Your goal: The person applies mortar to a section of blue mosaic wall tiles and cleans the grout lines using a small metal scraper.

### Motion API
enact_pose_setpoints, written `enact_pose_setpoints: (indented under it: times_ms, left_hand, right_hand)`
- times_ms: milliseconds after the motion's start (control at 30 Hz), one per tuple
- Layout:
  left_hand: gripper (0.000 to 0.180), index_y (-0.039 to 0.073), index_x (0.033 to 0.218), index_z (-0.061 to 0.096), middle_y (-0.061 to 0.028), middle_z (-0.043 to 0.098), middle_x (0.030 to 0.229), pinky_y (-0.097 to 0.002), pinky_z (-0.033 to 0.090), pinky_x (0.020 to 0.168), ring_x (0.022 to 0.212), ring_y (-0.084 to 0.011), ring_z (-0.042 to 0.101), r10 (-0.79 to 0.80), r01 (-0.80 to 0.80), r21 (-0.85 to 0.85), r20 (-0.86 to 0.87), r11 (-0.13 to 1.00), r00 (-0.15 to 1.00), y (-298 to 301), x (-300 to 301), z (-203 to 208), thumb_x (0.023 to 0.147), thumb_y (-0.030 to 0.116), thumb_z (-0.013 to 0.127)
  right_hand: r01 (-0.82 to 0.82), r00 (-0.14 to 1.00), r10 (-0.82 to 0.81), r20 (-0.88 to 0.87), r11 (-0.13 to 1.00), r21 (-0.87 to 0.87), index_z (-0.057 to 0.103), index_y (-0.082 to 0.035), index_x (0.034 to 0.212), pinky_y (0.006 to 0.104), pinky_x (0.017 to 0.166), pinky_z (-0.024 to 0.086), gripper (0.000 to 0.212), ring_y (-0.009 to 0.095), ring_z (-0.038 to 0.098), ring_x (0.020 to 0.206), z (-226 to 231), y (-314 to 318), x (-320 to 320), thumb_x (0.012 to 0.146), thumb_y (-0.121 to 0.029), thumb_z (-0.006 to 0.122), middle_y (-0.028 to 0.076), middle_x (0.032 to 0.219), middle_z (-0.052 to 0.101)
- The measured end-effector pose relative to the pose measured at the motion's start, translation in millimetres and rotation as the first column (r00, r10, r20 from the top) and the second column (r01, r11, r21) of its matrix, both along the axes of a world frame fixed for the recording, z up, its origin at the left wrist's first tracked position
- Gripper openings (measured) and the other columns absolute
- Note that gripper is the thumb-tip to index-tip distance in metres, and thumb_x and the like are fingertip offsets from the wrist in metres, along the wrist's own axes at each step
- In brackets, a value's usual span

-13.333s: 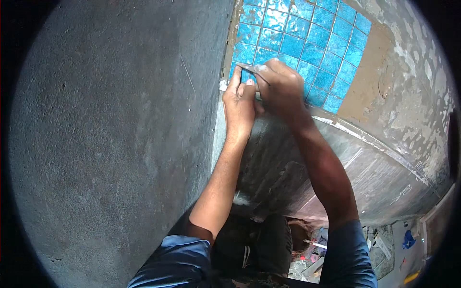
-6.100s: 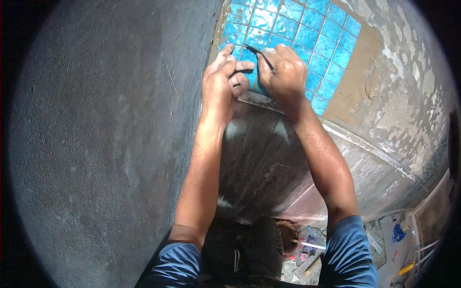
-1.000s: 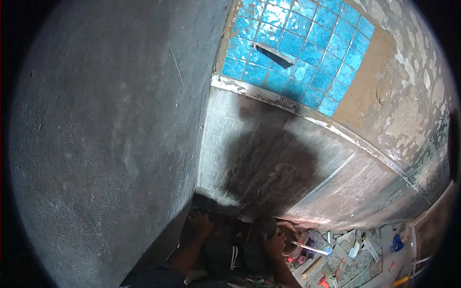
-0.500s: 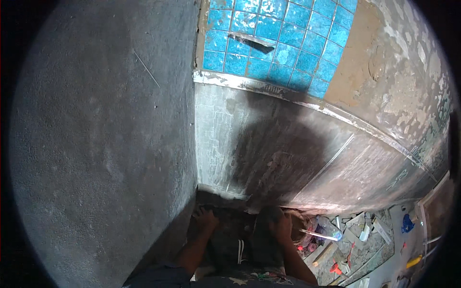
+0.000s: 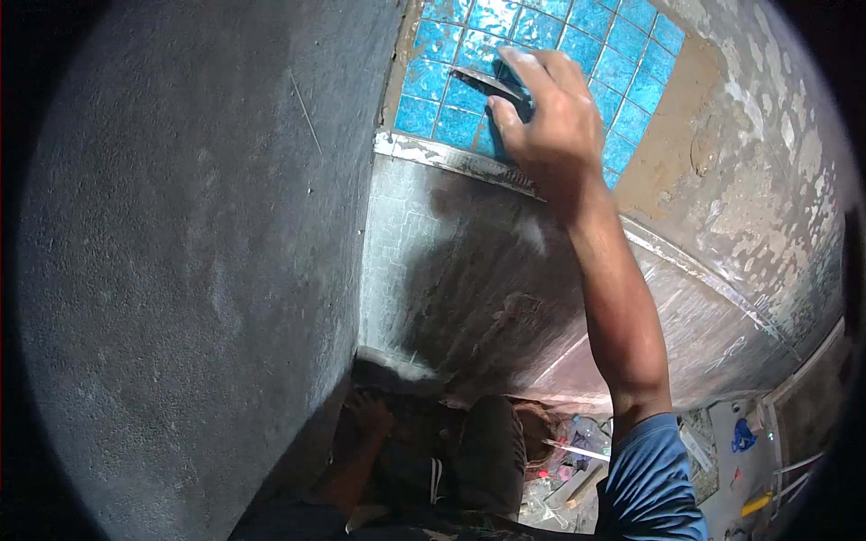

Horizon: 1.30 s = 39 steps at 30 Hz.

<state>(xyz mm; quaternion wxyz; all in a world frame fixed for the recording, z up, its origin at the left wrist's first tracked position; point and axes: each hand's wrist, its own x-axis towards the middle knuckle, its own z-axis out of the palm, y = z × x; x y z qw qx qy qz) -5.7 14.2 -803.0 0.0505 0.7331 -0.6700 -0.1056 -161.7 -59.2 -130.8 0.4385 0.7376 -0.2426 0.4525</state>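
Observation:
My right hand point(image 5: 559, 122) reaches up over glossy blue square tiles point(image 5: 622, 45) along a ledge. Its thumb and fingers are apart around the end of a dark, narrow, wedge-shaped blade point(image 5: 478, 81) lying on the tiles. Whether the fingertips touch that blade is hard to tell. Down in shadow, my left hand point(image 5: 372, 415) rests near my left knee, fingers spread, and nothing shows in it. My right knee point(image 5: 492, 442) is bent beside it.
A rough grey wall point(image 5: 180, 270) rises close on the left. Bare brown mortar point(image 5: 667, 126) borders the tiles' right side. At lower right lie a round basket-like container point(image 5: 534, 433), scattered debris, a blue bundle point(image 5: 743, 436) and a yellow object point(image 5: 756, 504).
My right hand has lifted from my right knee and stretched up to the blade on the tiles. My left hand stays low. The view has shifted slightly.

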Motion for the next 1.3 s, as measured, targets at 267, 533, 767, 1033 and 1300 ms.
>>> enact_pose_setpoints:
  times_ms: [267, 533, 767, 1033, 1300]
  left_hand:
    - [0.062, 0.013, 0.144, 0.065, -0.0245, 0.049, 0.159, -0.0770, 0.020, 0.120, 0.152, -0.0493, 0.034, -0.008, 0.007, 0.084, 0.003, 0.996, 1.000, -0.6, -1.1, 23.0, 0.094, 0.050, 0.063]
    - [0.065, 0.012, 0.144, 0.064, -0.0259, 0.047, 0.159, -0.0782, 0.019, 0.120, 0.150, -0.0537, 0.036, -0.042, 0.042, -0.005, -0.013, 0.999, 0.999, 6.0, 2.4, 29.7, 0.092, 0.051, 0.064]
    - [0.064, 0.012, 0.144, 0.064, -0.0301, 0.045, 0.158, -0.0792, 0.025, 0.117, 0.150, -0.0554, 0.033, -0.028, 0.029, -0.021, 0.048, 0.999, 0.998, 2.9, -3.4, 14.4, 0.096, 0.054, 0.059]
    - [0.067, 0.012, 0.149, 0.060, -0.0291, 0.048, 0.155, -0.0774, 0.025, 0.118, 0.146, -0.0542, 0.038, -0.016, 0.018, -0.045, 0.034, 0.999, 0.999, 1.4, -2.3, 0.7, 0.098, 0.054, 0.054]
    - [0.066, 0.016, 0.150, 0.058, -0.0255, 0.053, 0.150, -0.0762, 0.023, 0.119, 0.143, -0.0517, 0.041, -0.009, 0.012, -0.069, 0.050, 0.998, 0.999, 1.2, -3.1, 5.1, 0.093, 0.048, 0.063]
  right_hand:
    - [0.052, 0.993, -0.058, -0.105, 0.997, -0.058, 0.079, -0.008, 0.096, 0.0445, 0.079, 0.057, 0.014, 0.032, 0.069, 0.091, 5.2, -19.9, -1.6, 0.083, -0.010, 0.076, 0.009, 0.091, 0.070]
    - [-0.147, 0.985, 0.143, -0.096, 0.988, -0.044, 0.076, -0.007, 0.086, 0.0433, 0.070, 0.057, 0.003, 0.030, 0.069, 0.080, -26.9, -37.6, 11.9, 0.084, -0.007, 0.075, 0.009, 0.083, 0.068]
    - [-0.132, 0.982, 0.128, -0.138, 0.991, -0.020, 0.079, -0.005, 0.092, 0.0433, 0.070, 0.056, 0.008, 0.032, 0.068, 0.078, -35.2, -54.2, 24.5, 0.085, -0.007, 0.079, 0.012, 0.081, 0.068]
    - [-0.084, 0.988, 0.071, -0.134, 0.992, -0.098, 0.076, -0.006, 0.086, 0.0426, 0.065, 0.055, 0.005, 0.030, 0.066, 0.072, -39.6, -57.2, 31.9, 0.082, -0.007, 0.079, 0.010, 0.076, 0.063]
    - [-0.082, 0.993, 0.067, -0.098, 0.984, -0.158, 0.065, -0.006, 0.072, 0.0427, 0.060, 0.053, 0.012, 0.028, 0.063, 0.069, -48.3, -59.0, 36.2, 0.080, -0.005, 0.073, 0.010, 0.073, 0.058]
